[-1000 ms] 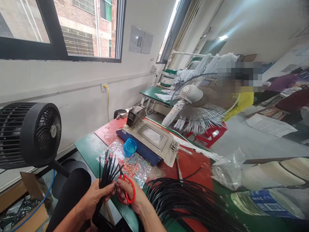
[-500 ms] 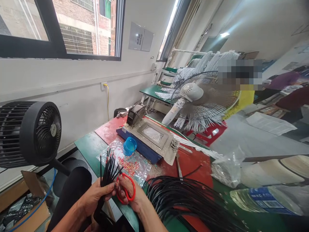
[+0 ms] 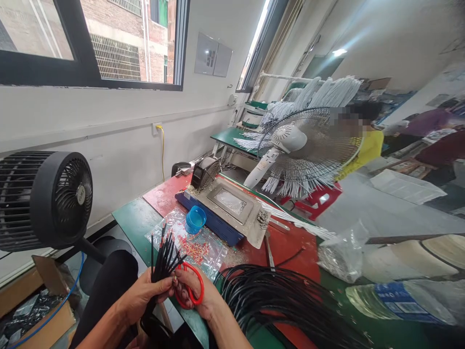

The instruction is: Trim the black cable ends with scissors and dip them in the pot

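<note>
A bunch of black cables (image 3: 165, 257) is gripped in my left hand (image 3: 154, 291), their ends fanned upward with small reddish wire tips showing. Red-handled scissors (image 3: 198, 278) hang around the fingers of my right hand (image 3: 192, 288), which is closed beside the bunch. The fingertips of both hands meet at one cable end. The scissor blades are mostly hidden by the hand and cables. Just beyond lies a clear plastic bag (image 3: 218, 254) strewn with small red and yellow scraps (image 3: 196, 248). A large heap of black cables (image 3: 269, 300) rests on the table right of my right hand.
Behind the scraps are a blue cup (image 3: 195, 219) and a blue-based solder pot (image 3: 230, 203) with a small fan (image 3: 206, 173). Tweezers (image 3: 269, 249) lie near the heap. A black fan (image 3: 60, 198) stands left, a white fan (image 3: 290, 140) beyond the table, a plastic bottle (image 3: 399, 300) at right.
My hands and the scissors stay almost in place, with only slight finger movement at the cable end. A person in yellow in the background has shifted a little.
</note>
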### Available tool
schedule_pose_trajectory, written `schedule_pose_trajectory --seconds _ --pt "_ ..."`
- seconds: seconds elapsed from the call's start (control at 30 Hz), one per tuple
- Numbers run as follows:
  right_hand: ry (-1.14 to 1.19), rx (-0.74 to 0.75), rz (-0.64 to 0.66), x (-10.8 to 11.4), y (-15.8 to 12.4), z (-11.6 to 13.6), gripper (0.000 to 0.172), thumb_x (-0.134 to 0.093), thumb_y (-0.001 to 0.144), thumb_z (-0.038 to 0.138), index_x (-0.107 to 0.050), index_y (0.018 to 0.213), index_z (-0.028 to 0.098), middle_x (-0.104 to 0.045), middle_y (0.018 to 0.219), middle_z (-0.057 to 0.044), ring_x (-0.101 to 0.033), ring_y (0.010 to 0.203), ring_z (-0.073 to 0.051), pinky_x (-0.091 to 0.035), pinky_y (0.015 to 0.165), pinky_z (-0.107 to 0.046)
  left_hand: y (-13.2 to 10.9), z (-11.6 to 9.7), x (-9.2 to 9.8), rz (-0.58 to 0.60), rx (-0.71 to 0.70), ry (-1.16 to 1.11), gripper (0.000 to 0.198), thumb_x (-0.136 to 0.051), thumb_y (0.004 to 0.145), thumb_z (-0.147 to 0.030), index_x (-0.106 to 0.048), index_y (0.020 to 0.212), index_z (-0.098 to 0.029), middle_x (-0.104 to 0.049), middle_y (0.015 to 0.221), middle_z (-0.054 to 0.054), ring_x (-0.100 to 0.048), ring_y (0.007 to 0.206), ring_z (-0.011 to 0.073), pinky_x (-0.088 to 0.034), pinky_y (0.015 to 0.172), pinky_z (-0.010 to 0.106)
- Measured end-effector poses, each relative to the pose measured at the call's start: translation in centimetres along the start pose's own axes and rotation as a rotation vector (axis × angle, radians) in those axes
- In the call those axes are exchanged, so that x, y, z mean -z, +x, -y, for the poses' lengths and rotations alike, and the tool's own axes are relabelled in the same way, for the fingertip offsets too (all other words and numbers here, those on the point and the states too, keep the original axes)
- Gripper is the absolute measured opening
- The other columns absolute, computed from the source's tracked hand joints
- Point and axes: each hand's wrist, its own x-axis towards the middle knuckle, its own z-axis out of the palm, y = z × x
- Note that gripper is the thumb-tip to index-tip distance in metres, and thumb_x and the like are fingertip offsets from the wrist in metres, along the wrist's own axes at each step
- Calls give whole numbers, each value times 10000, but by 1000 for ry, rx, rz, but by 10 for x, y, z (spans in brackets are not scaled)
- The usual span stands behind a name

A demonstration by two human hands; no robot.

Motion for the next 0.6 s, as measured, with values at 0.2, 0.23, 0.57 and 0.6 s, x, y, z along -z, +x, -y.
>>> schedule_pose_trajectory --seconds 0.2,0.23,0.57,0.6 --pt "33 31 1 0 0 0 440 -698 623 522 -572 640 101 -479 437 37 -376 325 -24 -245 287 -130 0 -2 -2 -20 -13 -37 257 -673 729 -359 -639 748 -105 -528 601 40 -341 508 104 -202 454 253" --pt "30 38 3 0 0 -1 440 -694 628 525 -571 636 103 -481 437 37 -377 323 -24 -248 291 -131 0 -2 -3 -32 -11 -53 263 -684 718 -363 -642 749 -106 -532 601 41 -352 515 106 -207 455 249" --pt "-36 84 31 0 1 0 420 -668 667 507 -594 611 97 -456 391 47 -363 294 -29 -243 291 -147 3 -1 -2 -95 -19 -110 254 -703 702 -358 -647 747 -114 -524 582 19 -330 489 84 -222 452 222" --pt "-36 83 26 0 1 0 422 -670 664 508 -592 606 98 -452 385 50 -362 292 -28 -245 297 -148 4 -1 -2 -97 -23 -110 252 -702 703 -357 -647 747 -115 -519 582 16 -326 490 83 -221 454 221"
